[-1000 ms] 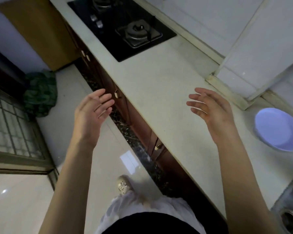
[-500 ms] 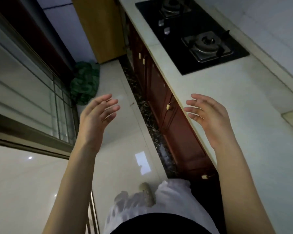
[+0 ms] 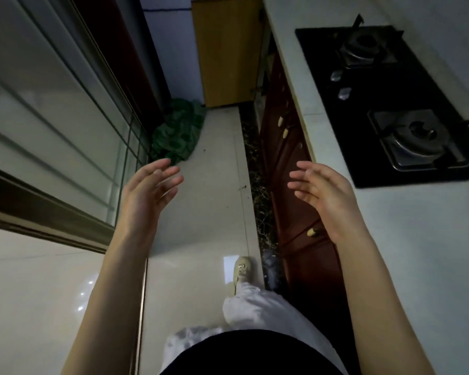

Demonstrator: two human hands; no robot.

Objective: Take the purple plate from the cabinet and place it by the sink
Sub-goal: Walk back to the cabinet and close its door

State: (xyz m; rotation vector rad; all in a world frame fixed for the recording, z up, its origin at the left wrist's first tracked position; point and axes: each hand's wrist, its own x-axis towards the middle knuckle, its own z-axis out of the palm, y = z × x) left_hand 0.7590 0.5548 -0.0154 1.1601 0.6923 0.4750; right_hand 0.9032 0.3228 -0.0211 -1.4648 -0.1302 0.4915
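Note:
Neither the purple plate nor the sink is in view. My left hand [image 3: 146, 193] is raised over the pale floor, fingers spread, holding nothing. My right hand [image 3: 322, 196] hovers in front of the dark red cabinet doors [image 3: 295, 190] under the counter, fingers apart and empty. The doors I can see, with small pale knobs, are closed.
A white counter [image 3: 417, 239] runs along the right with a black two-burner gas hob [image 3: 390, 104]. A glass sliding door [image 3: 52, 117] lines the left. A green bundle [image 3: 176, 131] lies on the floor [image 3: 214, 207] ahead, before a yellow wooden panel [image 3: 228, 55]. My feet stand on the narrow floor strip.
The view has swung left, away from the counter end where the purple plate lay. Plate and sink have left the frame. Both hands stay raised and empty.

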